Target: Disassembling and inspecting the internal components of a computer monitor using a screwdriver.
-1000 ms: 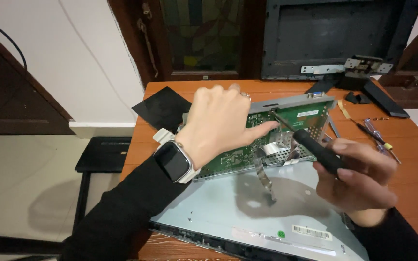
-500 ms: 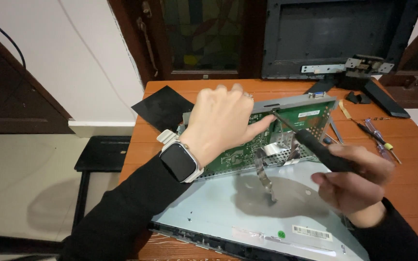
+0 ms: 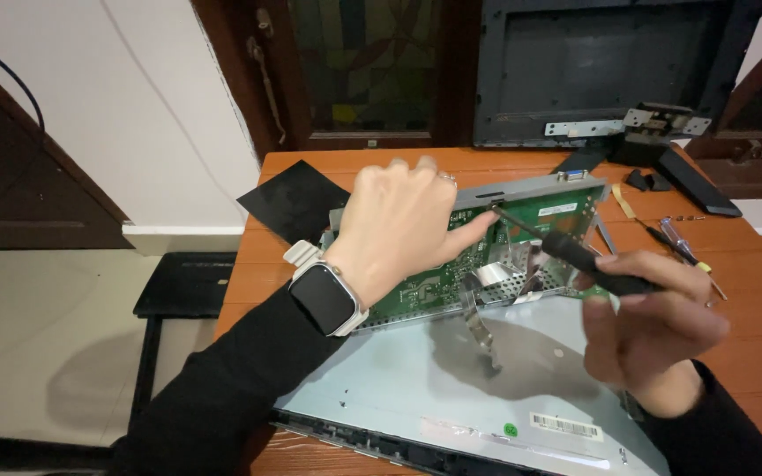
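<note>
A black sheet [image 3: 295, 200] lies at the far left of the wooden tabletop [image 3: 756, 353]. Just right of it, the left hand [image 3: 399, 225], a smartwatch [image 3: 326, 298] on its wrist, rests spread on the tilted green circuit board [image 3: 451, 264], forefinger stretched out toward the screwdriver tip. The board stands on the grey metal back panel [image 3: 487, 388] near the middle. At right, the right hand [image 3: 654, 322] has its grip pinching a black-handled screwdriver [image 3: 579, 256]. Spare screwdrivers [image 3: 676, 240] lie further right.

Black long sleeves [image 3: 222, 388]; white-banded smartwatch [image 3: 326, 298] on left wrist; finger ring [image 3: 448, 179].
</note>
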